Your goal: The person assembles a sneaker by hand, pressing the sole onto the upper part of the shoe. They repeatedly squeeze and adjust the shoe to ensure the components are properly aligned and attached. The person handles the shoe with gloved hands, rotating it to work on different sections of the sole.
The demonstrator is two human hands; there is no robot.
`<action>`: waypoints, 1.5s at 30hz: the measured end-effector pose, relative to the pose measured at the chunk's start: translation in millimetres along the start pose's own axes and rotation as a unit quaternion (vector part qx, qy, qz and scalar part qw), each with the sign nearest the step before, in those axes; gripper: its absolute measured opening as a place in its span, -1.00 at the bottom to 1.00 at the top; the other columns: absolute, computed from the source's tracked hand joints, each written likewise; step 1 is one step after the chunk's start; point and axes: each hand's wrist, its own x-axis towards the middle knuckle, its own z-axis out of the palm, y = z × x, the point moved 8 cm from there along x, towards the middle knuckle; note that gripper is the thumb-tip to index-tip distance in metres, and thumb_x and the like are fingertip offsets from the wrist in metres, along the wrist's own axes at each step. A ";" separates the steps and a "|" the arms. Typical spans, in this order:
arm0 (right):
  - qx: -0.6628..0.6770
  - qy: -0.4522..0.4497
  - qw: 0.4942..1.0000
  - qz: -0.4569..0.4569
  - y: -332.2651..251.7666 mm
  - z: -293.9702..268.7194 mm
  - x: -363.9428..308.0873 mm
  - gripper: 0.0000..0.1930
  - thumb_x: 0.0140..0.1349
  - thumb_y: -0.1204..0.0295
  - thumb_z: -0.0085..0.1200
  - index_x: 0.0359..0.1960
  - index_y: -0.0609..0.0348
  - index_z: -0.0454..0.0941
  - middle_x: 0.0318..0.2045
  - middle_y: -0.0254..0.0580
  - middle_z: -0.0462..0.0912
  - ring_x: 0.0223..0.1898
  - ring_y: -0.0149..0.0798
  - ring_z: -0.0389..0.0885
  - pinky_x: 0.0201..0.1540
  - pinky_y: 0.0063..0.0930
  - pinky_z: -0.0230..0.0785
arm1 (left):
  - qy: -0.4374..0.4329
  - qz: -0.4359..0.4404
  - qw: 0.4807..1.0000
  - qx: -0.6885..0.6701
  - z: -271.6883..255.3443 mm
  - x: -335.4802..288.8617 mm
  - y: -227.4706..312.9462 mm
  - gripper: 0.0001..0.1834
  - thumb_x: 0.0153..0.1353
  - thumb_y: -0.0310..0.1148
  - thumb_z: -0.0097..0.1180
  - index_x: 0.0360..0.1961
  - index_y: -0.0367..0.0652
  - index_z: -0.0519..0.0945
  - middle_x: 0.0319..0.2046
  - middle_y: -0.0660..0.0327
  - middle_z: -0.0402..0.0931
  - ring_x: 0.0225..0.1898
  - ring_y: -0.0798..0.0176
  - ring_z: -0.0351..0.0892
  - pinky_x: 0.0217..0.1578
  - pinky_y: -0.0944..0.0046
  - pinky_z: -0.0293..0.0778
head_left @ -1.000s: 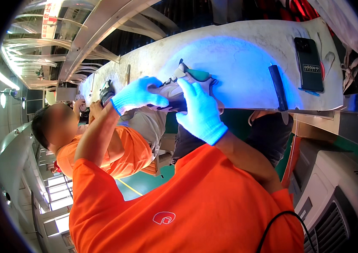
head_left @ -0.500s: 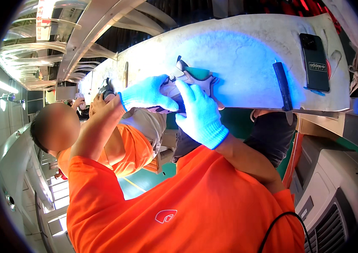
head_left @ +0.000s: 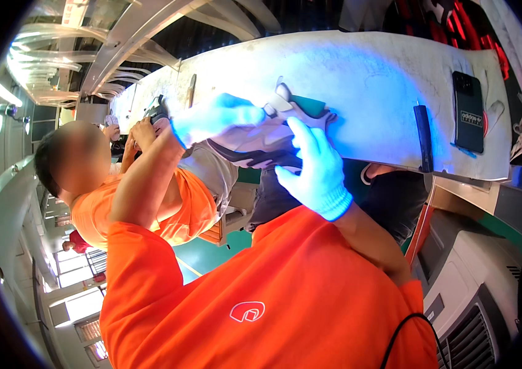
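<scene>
A grey-and-pinkish sneaker with dark wavy bands on its side is at the table's near edge. Teal material shows at its opening. My right hand, in a knitted glove, grips the sneaker from the right, index finger along the upper and thumb lower against its side. Over the sneaker's left part is my gloved left hand, its fingertips reaching toward the tongue. Glare and blur hide whether these fingers pinch anything. Strong blue light falls on both gloves.
On the pale table lie a dark strip-like tool and, farther right, a dark phone. A slim tool lies at the back left. Close on my left, a co-worker in an orange shirt handles a dark shoe.
My left hand has lifted off the sneaker's side, its thumb drawn away, so the dark bands show more. My right hand stays at the sneaker. The whole view has shifted slightly.
</scene>
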 end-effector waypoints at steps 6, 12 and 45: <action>-0.006 0.007 0.999 -0.037 1.4 -2.9 -1.6 -0.02 -0.01 0.44 0.68 0.54 0.20 0.49 -0.05 -0.07 0.63 -0.15 -0.10 0.72 -0.18 -0.26 0.69 | 0.088 0.106 0.913 -0.384 9.4 -41.8 -62.6 -0.32 0.49 -0.09 0.41 0.40 -0.43 0.61 0.26 -0.07 0.74 0.30 0.05 0.75 0.38 0.07 0.63; -0.045 0.006 0.996 -0.072 -5.3 6.1 -7.4 -0.01 -0.04 0.43 0.66 0.53 0.18 0.49 0.03 -0.04 0.67 -0.05 0.06 0.74 -0.06 -0.09 0.68 | 0.127 0.111 0.932 -0.321 25.2 -72.2 -45.4 -0.03 0.05 -0.41 0.72 0.50 -0.26 0.52 0.33 0.05 0.63 0.32 0.14 0.67 0.39 0.13 0.59; -0.009 -0.029 0.999 -0.026 -3.5 0.8 10.7 0.00 0.06 0.41 0.65 0.58 0.32 0.40 -0.01 0.05 0.66 -0.08 -0.04 0.73 -0.16 -0.21 0.69 | 0.193 -0.010 0.960 -0.205 20.7 -55.5 -16.4 -0.09 0.05 -0.41 0.78 0.40 -0.39 0.57 0.08 -0.07 0.77 -0.04 0.15 0.88 -0.05 0.22 0.85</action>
